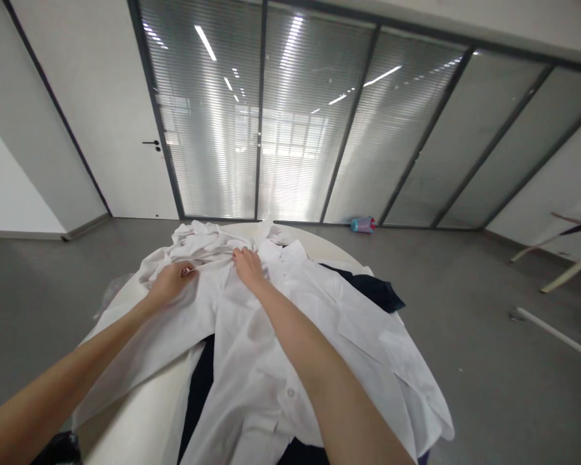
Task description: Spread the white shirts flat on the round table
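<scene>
A white button-up shirt [271, 349] lies spread over a round white table [135, 420], its collar end toward the far side. My left hand [172, 281] pinches a fold of the shirt's fabric near the left shoulder. My right hand [248, 266] rests palm down on the shirt near the collar, fingers pressing the cloth. More crumpled white garments [201, 237] are heaped beyond both hands. A dark navy garment [375, 289] lies under the shirt and shows at the right and at the near middle.
Grey floor surrounds the table. A glass wall with blinds stands behind, with a white door [111, 129] at the left. A small teal and pink object [363, 224] lies at the wall's foot. Pale table legs and bars [556, 332] lie at the right.
</scene>
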A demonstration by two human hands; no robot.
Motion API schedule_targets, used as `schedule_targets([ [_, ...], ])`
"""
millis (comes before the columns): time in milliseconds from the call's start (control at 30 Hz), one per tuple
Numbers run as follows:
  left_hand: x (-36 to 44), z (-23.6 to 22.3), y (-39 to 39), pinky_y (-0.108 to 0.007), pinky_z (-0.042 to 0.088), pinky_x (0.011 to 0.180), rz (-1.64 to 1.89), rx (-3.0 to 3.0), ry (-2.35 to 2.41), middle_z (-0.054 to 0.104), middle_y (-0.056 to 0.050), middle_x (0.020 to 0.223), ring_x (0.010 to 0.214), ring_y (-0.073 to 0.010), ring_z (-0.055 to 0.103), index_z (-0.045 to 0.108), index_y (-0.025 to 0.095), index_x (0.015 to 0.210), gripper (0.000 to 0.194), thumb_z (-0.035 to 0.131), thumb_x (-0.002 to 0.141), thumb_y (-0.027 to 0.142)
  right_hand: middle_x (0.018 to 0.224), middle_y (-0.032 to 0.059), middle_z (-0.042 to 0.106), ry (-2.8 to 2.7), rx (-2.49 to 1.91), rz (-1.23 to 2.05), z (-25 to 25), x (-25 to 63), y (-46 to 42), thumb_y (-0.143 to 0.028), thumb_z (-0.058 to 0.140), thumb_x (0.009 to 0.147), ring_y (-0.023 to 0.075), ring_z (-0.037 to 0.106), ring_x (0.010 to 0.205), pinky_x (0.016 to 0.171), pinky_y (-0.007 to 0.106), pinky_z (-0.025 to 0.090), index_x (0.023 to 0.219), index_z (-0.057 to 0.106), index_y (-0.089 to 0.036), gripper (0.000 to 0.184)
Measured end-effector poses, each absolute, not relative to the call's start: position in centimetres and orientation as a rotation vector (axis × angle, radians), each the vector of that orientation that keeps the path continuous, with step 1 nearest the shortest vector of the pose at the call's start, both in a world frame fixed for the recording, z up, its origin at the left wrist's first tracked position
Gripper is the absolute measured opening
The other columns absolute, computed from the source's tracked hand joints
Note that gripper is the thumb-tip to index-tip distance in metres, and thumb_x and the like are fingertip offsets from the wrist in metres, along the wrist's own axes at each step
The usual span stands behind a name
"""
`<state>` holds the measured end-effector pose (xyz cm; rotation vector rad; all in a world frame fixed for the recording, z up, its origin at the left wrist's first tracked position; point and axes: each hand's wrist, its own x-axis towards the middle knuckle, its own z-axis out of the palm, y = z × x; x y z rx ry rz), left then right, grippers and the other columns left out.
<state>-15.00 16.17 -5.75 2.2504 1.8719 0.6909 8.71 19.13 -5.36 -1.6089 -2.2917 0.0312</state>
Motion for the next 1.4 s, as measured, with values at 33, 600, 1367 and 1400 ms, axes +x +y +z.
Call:
schedule_targets([
  [33,-15.0,-5.9,16.1,-0.029,0.041,0.066,0.633,2.248,1.923,0.067,-0.007,0.08,0.076,-0.0249,0.063,0.069,0.019,0.087,0.034,0.049,0.084,0.046,0.118,0.0109,0.063,-2.34,-1.589,0.107,-5.2,8.7,19.2,-0.025,0.041,0.101,0.0235,0.058,0.109,0.091,0.035,0.043,0.127,0.056,-0.021,0.03],
  [600,7.2,-4.8,18.4,-0.033,0.044,0.104,0.517,2.675,1.163,0.067,-0.01,0.122,0.114,-0.022,0.062,0.066,0.019,0.117,0.032,0.042,0.097,0.027,0.13,0.0156,0.057,-2.151,-2.236,0.353,-0.5,39.2,-5.5,-0.046,0.079,0.068,0.0321,0.058,0.113,0.089,0.038,0.046,0.139,0.049,-0.021,0.081],
  [1367,15.0,-10.6,18.8,-0.055,0.026,0.111,0.582,2.698,1.427,0.044,-0.007,0.154,0.143,-0.03,0.035,0.051,0.028,0.143,0.052,0.037,0.098,0.05,0.088,0.0095,0.073,-1.115,-1.913,0.471,-7.3,47.8,-13.9,-0.05,0.059,0.074,0.0263,0.07,0.081,0.066,0.036,0.057,0.089,0.068,-0.02,0.035],
  [1400,15.0,-10.6,18.8,-0.055,0.026,0.111,0.588,2.694,1.428,0.045,-0.007,0.153,0.143,-0.0298,0.035,0.051,0.028,0.143,0.052,0.038,0.097,0.049,0.087,0.0087,0.073,-1.117,-1.902,0.37,-6.1,48.4,-13.0,-0.046,0.057,0.076,0.0251,0.069,0.078,0.063,0.034,0.056,0.093,0.067,-0.02,0.033],
])
